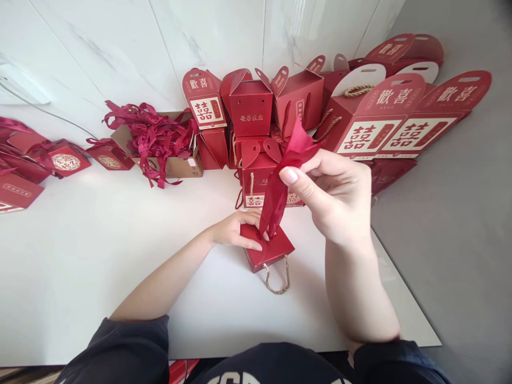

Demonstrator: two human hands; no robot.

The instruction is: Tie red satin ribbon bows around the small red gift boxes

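Note:
A small red gift box [276,249] with a twisted gold cord handle [279,291] lies on the white table [200,314] in front of me. My left hand [239,229] rests on its left part, thumb on the top face and the other fingers along the far side, holding it. Raised above and to the right, my right hand [336,192] pinches a dark red ribbon [276,200] between thumb and fingers. The ribbon runs down to the top of the box, near my left fingertips, and its upper end sticks up past my right fingers.
Behind stand several red boxes [251,109] and, at the right, larger ones with white panels [384,133]. A cardboard box [176,166] heaped with red ribbons [156,136] is at the back left. More ribboned boxes [66,158] lie far left, below a white cable on the tiled wall [120,42].

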